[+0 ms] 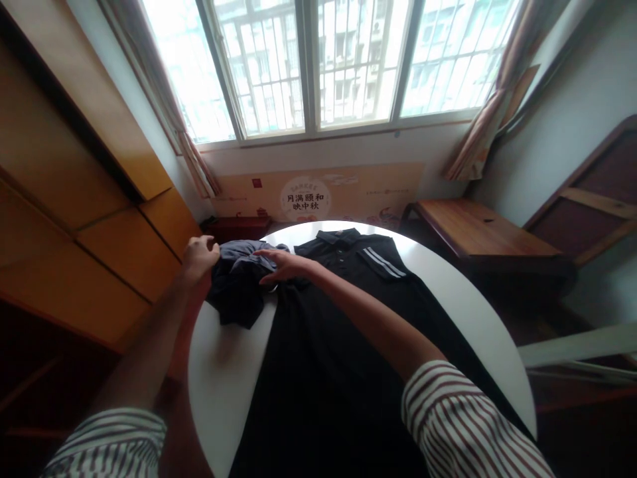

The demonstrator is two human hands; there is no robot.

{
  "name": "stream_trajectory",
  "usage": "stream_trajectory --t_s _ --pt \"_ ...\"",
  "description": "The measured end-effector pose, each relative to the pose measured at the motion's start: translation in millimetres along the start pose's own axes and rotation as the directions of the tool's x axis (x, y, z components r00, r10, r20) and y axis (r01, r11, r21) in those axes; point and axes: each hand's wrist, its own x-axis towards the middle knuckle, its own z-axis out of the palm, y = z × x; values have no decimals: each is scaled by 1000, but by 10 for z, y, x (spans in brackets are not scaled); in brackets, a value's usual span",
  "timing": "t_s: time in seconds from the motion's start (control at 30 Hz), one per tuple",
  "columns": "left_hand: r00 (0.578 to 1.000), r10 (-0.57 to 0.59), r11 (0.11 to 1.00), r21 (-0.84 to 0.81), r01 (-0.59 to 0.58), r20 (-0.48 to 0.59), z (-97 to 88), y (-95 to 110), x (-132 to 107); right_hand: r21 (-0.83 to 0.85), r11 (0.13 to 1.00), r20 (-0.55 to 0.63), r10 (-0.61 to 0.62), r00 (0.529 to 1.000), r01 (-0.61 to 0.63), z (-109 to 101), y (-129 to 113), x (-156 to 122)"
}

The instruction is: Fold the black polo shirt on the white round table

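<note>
Striped sleeves (478, 418) closest; my left hand (200, 257) curled, right hand (286, 264) half-open, both at crumpled clothes (236, 292) beside the black polo shirt (343, 318) on the white table (219, 385); grip, I can't tell. Gathering cloth, I'd judge; next needs a sure pinch.

The left forearm (166, 338) reaches forward outside the left edge of the round white table (223, 385), and the left hand (200, 253) is by its far left rim, with fingers bent inward; whether they pinch is not clear. The right forearm (368, 315) passes slantwise above the table, from its near right side toward its far left part. There the right hand (283, 265) has its fingers stretched and the thumb apart from them. Both forearms are bare in front of the striped sleeves (458, 405).
</note>
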Motion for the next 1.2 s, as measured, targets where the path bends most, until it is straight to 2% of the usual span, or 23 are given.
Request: stream_trajectory --t_s 0.03,0.07,0.1,0.13,0.17,0.27,0.37,0.43,0.5,0.6,0.67,0.83,1.0,1.13,1.2 --pt "994 107 994 19 -106 -24 39 174 2 22 999 -39 29 999 -28 -152 86 -132" --pt "980 200 980 6 -200 -14 102 364 3 38 994 -100 107 989 -104 -319 200 -283" --pt "964 263 964 -40 -262 30 190 565 8 41 971 -180 240 954 -237 -499 339 -450" --pt "949 297 953 -96 -288 105 301 769 20 38 915 -279 397 875 -403 -683 497 -627" --pt "931 307 949 -143 -282 199 433 967 41 33 863 -340 483 807 -504 -863 668 -811" --pt "862 239 970 -157 -188 446 910 1457 139 39 705 -459 642 614 -708 -1306 1184 -1355" --pt "849 145 989 -84 -119 508 1390 1710 218 86 534 -556 726 404 -841 -1519 1600 -1793" --pt "851 72 997 -30 -66 521 1653 1757 238 126 465 -588 747 312 -876 -1548 1809 -1970" --pt "851 0 1000 21 -13 524 1860 1742 246 165 433 -601 757 258 -886 -1532 1983 -2036" --pt "865 -67 997 70 37 497 2066 1676 277 210 415 -612 762 211 -885 -1492 2195 -1962" --pt "880 -85 995 81 53 468 2141 1630 320 222 415 -618 759 202 -882 -1476 2304 -1862" --pt "922 -17 1000 5 16 388 2197 1538 488 195 486 -678 694 241 -852 -1455 2444 -1760" --pt "945 14 999 -43 0 328 2297 1528 585 138 539 -753 602 265 -831 -1404 2423 -1891" --pt "940 -19 999 -22 28 340 2414 1571 547 123 526 -751 603 268 -841 -1366 2315 -2011" --pt "935 -40 999 -9 46 353 2443 1578 519 116 483 -709 653 268 -868 -1378 2216 -2080"
